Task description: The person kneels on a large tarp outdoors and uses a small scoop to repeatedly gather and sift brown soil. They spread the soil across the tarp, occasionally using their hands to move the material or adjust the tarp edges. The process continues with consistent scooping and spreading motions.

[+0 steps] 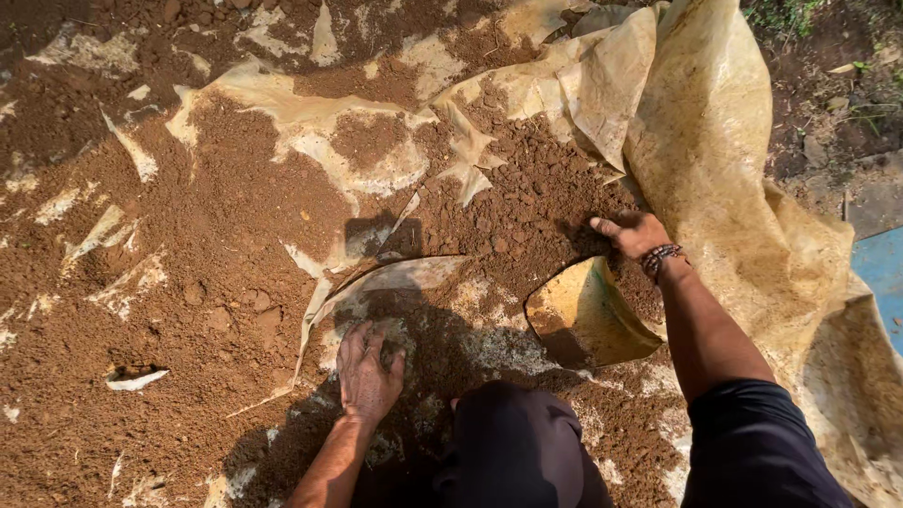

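Reddish-brown soil (216, 226) lies spread in clumps over a crumpled, dirty yellowish plastic sheet (715, 141). My left hand (369, 369) rests palm down with fingers apart on a soil-dusted part of the sheet near me. My right hand (632, 232), with a beaded bracelet at the wrist, reaches forward and presses flat into a heap of lumpy soil (527, 202). A raised fold of the sheet (588, 315) stands between my two arms. Neither hand holds anything.
My dark-clothed knee (515, 447) is at the bottom centre. The sheet bunches up high along the right side. Bare ground with small plants (828, 56) lies at the top right, and a blue surface (884, 273) shows at the right edge.
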